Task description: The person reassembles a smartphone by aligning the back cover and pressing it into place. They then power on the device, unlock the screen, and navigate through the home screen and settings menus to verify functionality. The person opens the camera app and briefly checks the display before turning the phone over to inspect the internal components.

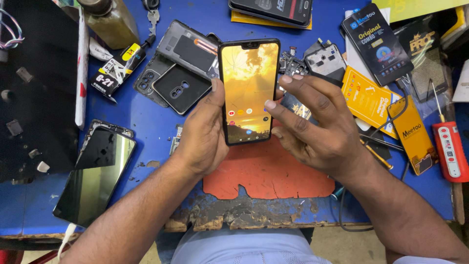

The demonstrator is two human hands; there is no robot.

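Note:
My left hand (201, 133) grips a black smartphone (248, 88) by its left edge and holds it upright over the blue workbench (141, 117). Its lit screen shows an orange sky wallpaper with small app icons near the bottom. My right hand (312, 127) hovers at the phone's right side with fingers spread, a fingertip touching the right edge of the screen. Below the phone lies a worn red mat (268, 178).
A dark glass panel (93, 176) lies at the left. Phone back covers (181, 88) and a glue tube (115, 68) sit behind the left hand. At the right lie yellow and black packages (376, 98) and a red tool (449, 146). The bench's front edge (244, 217) is chipped.

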